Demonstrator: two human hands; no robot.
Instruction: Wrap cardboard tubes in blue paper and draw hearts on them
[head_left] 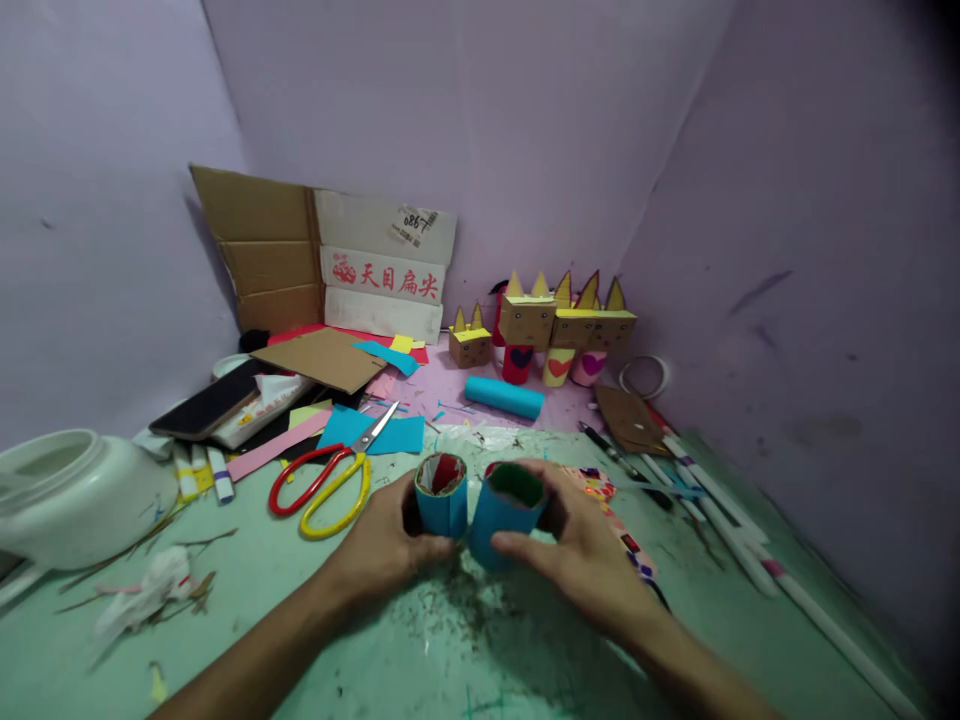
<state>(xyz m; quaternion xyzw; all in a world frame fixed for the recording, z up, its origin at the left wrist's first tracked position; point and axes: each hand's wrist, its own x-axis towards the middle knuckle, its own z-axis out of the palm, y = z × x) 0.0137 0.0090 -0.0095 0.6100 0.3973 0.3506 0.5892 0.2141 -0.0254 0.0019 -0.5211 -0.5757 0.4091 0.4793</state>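
Note:
Near the middle of the green table, my left hand (397, 535) is wrapped round a small blue paper tube (442, 505), its open top showing red and white inside. Just right of it, my right hand (562, 530) grips a wider blue tube (506, 515) that leans a little and looks dark green inside. The two tubes stand side by side with a narrow gap. Scissors (337, 485) with one red and one yellow handle lie partly open to the left of my left hand. Behind the tubes, a longer blue roll (504, 397) lies on its side.
Cardboard figures (574, 330) on coloured tubes stand at the back, beside a small cardboard head (470, 347). Folded cardboard (386, 270) leans on the wall. A white pot (82, 500) sits left; markers and white rods (739, 545) lie right. Blue paper (405, 432) lies beyond the scissors.

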